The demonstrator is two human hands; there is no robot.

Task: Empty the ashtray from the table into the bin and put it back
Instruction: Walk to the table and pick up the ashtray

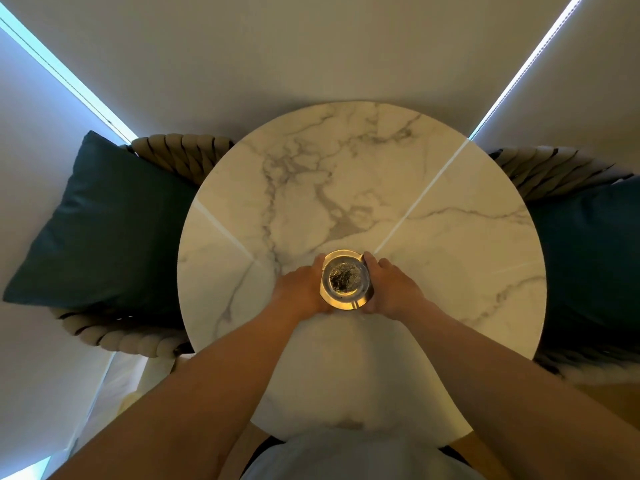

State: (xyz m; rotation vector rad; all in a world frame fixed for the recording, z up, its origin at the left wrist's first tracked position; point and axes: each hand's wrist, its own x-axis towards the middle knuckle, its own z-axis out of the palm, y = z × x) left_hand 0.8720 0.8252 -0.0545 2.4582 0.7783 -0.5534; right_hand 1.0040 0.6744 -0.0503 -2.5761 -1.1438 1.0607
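A round gold-coloured ashtray [345, 280] with dark ash in its bowl sits near the middle of the round white marble table [450, 237]. My left hand [302, 289] wraps around its left side, fingers curled on the rim. My right hand [389, 285] grips its right side the same way. Both thumbs lie at the near edge of the ashtray. Whether the ashtray rests on the tabletop or is slightly lifted I cannot tell. No bin is in view.
A woven rope chair with a dark teal cushion [104, 230] stands left of the table. A matching chair with a teal cushion [588, 258] stands on the right. Closed blinds [311, 46] hang behind the table. My white shirt [346, 459] is at the bottom.
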